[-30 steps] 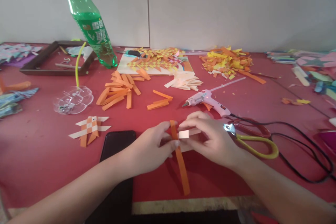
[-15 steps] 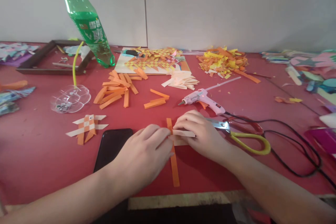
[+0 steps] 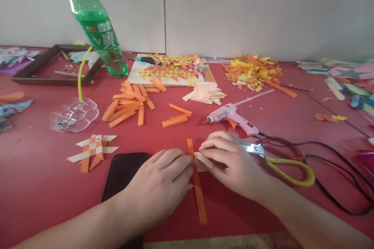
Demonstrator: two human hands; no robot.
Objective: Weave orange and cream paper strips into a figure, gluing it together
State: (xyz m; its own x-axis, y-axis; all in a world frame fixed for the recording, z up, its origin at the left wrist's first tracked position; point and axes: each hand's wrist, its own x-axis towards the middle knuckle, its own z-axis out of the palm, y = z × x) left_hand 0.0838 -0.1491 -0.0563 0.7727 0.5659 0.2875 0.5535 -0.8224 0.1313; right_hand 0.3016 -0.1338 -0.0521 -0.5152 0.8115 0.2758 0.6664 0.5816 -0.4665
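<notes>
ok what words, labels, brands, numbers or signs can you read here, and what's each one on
"雪碧" – likely reading of the upper white characters on the green bottle; slightly blurred.
Larger white lettering below it on the same bottle: too blurred to read surely.
Small marking on the barrel of the pink glue gun: too small to read.
No number can be made out.

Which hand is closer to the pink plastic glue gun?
Right. The right hand is just on the near side of the pink plastic glue gun; the left hand is farther off, to its left and nearer the person.
</notes>
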